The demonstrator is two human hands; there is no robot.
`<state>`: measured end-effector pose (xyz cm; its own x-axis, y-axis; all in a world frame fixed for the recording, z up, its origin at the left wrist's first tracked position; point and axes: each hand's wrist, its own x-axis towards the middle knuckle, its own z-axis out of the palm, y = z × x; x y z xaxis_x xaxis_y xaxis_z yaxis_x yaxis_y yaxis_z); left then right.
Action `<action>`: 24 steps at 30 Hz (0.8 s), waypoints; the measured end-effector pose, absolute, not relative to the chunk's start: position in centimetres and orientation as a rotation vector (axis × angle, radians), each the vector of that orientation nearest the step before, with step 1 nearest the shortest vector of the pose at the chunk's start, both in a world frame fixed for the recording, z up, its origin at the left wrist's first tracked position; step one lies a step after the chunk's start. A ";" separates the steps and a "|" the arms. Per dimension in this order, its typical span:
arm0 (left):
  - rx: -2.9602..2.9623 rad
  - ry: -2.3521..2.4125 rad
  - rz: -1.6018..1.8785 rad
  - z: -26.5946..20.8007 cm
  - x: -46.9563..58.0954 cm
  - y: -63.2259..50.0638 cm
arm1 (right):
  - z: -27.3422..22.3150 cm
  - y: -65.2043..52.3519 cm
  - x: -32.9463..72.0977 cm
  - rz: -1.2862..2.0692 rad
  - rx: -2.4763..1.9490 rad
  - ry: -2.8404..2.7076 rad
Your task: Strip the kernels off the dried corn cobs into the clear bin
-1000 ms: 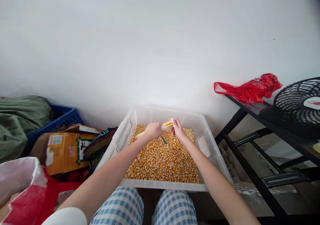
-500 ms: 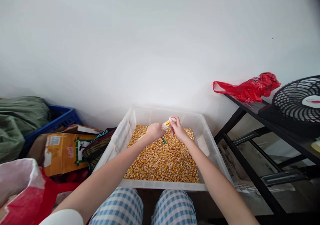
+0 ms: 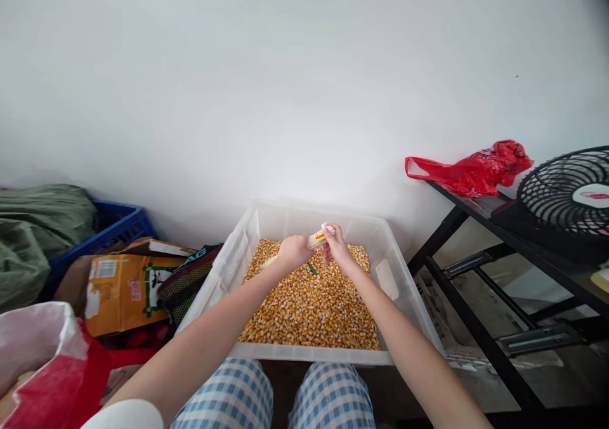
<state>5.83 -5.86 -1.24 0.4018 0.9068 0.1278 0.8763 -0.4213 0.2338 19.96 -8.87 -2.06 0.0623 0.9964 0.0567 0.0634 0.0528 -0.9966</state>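
A partly stripped corn cob is held between my two hands above a bed of loose corn kernels. My left hand wraps round its left end. At the other end, the fingers of my right hand close on the cob, the thumb near a remaining patch of yellow kernels. The kernels lie in a translucent plastic bin before my knees. A small green thing rests on the kernels under my hands. Behind my left wrist shows part of a pale piece, perhaps another cob.
Left of the bin are an orange cardboard box, a mesh bag, a blue crate and a red-and-white bag. To the right, a black table bears a red plastic bag and a black fan. A white wall rises behind.
My right fingers have shifted slightly on the cob, and a bit more of its yellow patch shows. Both hands keep their hold in nearly the same place.
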 end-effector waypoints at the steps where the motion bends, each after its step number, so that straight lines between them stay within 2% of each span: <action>1: 2.520 1.612 0.363 -1.3 5.9 -5.9 | -2.2 -8.8 19.9 1.062 -1.238 -1.232; 6: 2.480 1.518 0.345 -1.5 5.9 -5.6 | -3.0 -8.4 20.2 0.996 -1.198 -1.317; 14: 2.435 1.469 0.328 -1.4 5.7 -5.5 | -3.1 -8.4 20.6 1.070 -1.221 -1.373; 24: 2.424 1.573 0.345 -0.8 5.8 -6.2 | -2.1 -9.0 19.7 1.015 -1.241 -1.254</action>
